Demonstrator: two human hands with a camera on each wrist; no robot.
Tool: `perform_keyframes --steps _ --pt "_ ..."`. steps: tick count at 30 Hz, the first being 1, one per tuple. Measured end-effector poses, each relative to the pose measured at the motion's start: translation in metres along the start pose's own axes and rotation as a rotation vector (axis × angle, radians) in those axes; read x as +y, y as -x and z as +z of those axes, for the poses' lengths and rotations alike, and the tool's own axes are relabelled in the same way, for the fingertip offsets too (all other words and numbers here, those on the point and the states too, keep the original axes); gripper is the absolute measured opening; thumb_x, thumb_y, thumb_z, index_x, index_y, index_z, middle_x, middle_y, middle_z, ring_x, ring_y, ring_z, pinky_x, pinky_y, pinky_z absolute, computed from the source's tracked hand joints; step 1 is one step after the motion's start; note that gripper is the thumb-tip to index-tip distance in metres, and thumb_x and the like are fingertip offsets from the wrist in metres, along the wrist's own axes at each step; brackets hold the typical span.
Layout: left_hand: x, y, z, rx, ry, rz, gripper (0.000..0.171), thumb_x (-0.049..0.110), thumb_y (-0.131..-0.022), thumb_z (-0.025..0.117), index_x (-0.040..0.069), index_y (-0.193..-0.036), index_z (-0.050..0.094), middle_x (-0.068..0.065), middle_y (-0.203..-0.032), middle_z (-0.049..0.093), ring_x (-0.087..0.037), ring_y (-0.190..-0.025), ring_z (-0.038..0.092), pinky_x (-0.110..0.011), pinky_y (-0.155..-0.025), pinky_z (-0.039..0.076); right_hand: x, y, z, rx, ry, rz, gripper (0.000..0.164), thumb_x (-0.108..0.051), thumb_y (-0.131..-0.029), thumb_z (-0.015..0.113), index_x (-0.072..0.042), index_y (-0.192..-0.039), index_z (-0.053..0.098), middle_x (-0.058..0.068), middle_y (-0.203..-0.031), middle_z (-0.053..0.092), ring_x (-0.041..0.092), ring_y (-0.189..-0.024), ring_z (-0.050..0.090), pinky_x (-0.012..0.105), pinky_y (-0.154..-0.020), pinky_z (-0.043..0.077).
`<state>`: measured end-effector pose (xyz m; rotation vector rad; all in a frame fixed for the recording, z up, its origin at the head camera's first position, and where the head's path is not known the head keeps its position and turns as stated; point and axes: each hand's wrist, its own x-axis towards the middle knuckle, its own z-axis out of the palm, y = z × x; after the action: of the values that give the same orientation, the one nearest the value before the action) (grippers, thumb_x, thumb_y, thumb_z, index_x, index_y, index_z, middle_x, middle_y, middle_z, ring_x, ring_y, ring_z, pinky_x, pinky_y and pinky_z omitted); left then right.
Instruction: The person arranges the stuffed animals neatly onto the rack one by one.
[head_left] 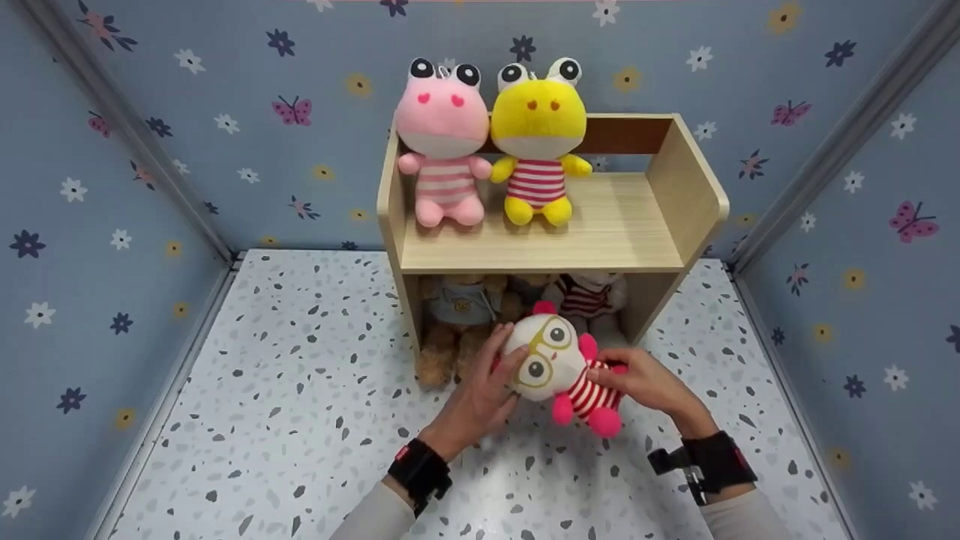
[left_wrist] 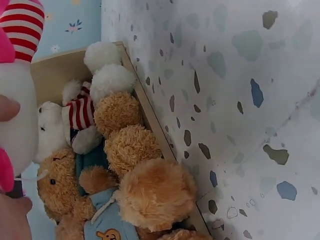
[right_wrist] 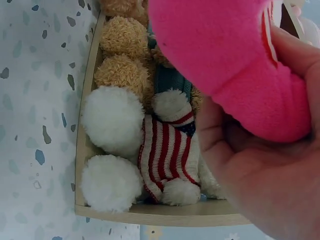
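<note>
Both hands hold a plush toy (head_left: 568,377) tilted on its side before the shelf. It has a white head, yellow glasses, pink ears and limbs, and a red-and-white striped body. My left hand (head_left: 476,397) grips the head, fingers over its top. With thumb and fingers, my right hand (head_left: 656,384) holds the striped body near the pink legs. In the right wrist view the pink part (right_wrist: 215,50) hides some of that grip. Behind the toy, on the lower shelf, sit a brown bear in a light-blue hoodie (head_left: 459,304) and a white bear in a striped sweater (right_wrist: 167,152).
A two-level wooden shelf (head_left: 540,259) stands against the flowered wall. On its upper level sit a pink frog plush (head_left: 444,120) and a yellow frog plush (head_left: 538,120). Another brown bear (left_wrist: 60,175) sits between the lower bears. Speckled flooring (head_left: 300,420) surrounds the shelf.
</note>
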<state>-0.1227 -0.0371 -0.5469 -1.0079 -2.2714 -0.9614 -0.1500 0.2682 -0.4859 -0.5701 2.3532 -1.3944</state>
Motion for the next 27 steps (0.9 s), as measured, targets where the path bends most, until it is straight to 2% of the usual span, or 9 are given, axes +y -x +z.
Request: perform_keyframes --steps 2,4,7,10,12,15,19,24,27 --pt "0.0 0.001 -0.003 -0.006 0.116 -0.073 0.099 -0.007 -0.079 0.081 0.013 -0.161 0.029 -0.022 -0.166 0.02 -0.038 -0.149 0.033 -0.044 -0.109 0.048 0.0 0.002 0.001 0.062 -0.011 -0.014 0.017 -0.02 -0.1 0.071 -0.002 -0.099 0.07 0.004 -0.082 0.066 0.011 -0.071 0.063 0.027 -0.063 0.055" --pt "0.002 0.001 -0.005 -0.03 0.238 -0.17 0.099 -0.003 -0.085 0.076 0.013 -0.165 0.019 -0.018 -0.168 0.017 -0.032 -0.15 0.032 -0.043 -0.108 0.048 0.0 0.004 0.003 0.142 -0.012 -0.031 0.016 -0.018 -0.099 0.072 -0.002 -0.101 0.071 0.005 -0.087 0.066 0.012 -0.074 0.063 0.026 -0.066 0.054" --pt "0.005 -0.001 -0.007 -0.051 0.475 -0.313 0.091 0.007 -0.096 0.067 0.015 -0.167 0.009 -0.012 -0.169 0.018 -0.027 -0.151 0.032 -0.048 -0.115 0.04 -0.001 0.005 0.008 0.264 -0.015 -0.034 0.016 -0.018 -0.098 0.073 -0.003 -0.104 0.072 0.005 -0.092 0.065 0.013 -0.079 0.062 0.025 -0.069 0.052" --pt "0.011 -0.009 -0.006 -0.011 0.688 -0.437 0.087 0.019 -0.103 0.062 0.015 -0.167 0.004 -0.011 -0.166 0.027 -0.025 -0.147 0.039 -0.044 -0.117 0.039 -0.002 0.004 0.015 0.346 -0.048 -0.018 0.018 -0.019 -0.098 0.074 -0.004 -0.107 0.073 0.005 -0.095 0.065 0.014 -0.081 0.061 0.025 -0.07 0.052" --pt "0.014 -0.017 -0.006 0.036 0.784 -0.496 0.089 0.023 -0.103 0.064 0.015 -0.167 0.003 -0.012 -0.163 0.033 -0.026 -0.143 0.045 -0.041 -0.115 0.041 -0.003 0.004 0.019 0.374 -0.078 -0.012 0.018 -0.019 -0.098 0.074 -0.005 -0.108 0.073 0.006 -0.096 0.065 0.015 -0.082 0.062 0.026 -0.071 0.054" --pt "0.021 -0.029 -0.006 0.097 0.807 -0.557 0.095 0.027 -0.1 0.071 0.015 -0.167 0.005 -0.016 -0.157 0.041 -0.027 -0.137 0.053 -0.038 -0.11 0.047 -0.004 0.003 0.025 0.39 -0.089 -0.013 0.017 -0.017 -0.098 0.074 -0.005 -0.109 0.073 0.007 -0.098 0.066 0.017 -0.085 0.063 0.026 -0.071 0.055" --pt "0.028 -0.041 -0.006 0.149 0.759 -0.619 0.1 0.029 -0.095 0.078 0.018 -0.167 0.01 -0.018 -0.155 0.042 -0.029 -0.129 0.059 -0.037 -0.101 0.054 -0.007 0.002 0.031 0.366 -0.061 -0.014 0.018 -0.018 -0.097 0.075 -0.007 -0.111 0.074 0.007 -0.101 0.07 0.017 -0.09 0.066 0.026 -0.074 0.056" --pt "0.032 -0.047 -0.006 0.199 0.723 -0.624 0.098 0.029 -0.095 0.078 0.019 -0.167 0.013 -0.016 -0.161 0.035 -0.03 -0.128 0.059 -0.036 -0.097 0.056 -0.008 0.004 0.033 0.294 -0.042 0.005 0.029 -0.022 -0.099 0.073 -0.004 -0.121 0.072 0.01 -0.11 0.073 0.02 -0.098 0.069 0.027 -0.081 0.057" --pt "0.033 -0.047 -0.007 0.222 0.728 -0.606 0.098 0.025 -0.096 0.077 0.02 -0.167 0.011 -0.016 -0.161 0.035 -0.03 -0.128 0.059 -0.037 -0.095 0.057 -0.011 0.007 0.03 0.301 -0.045 0.02 0.038 -0.023 -0.099 0.073 -0.002 -0.13 0.068 0.012 -0.119 0.072 0.022 -0.109 0.068 0.027 -0.09 0.055"
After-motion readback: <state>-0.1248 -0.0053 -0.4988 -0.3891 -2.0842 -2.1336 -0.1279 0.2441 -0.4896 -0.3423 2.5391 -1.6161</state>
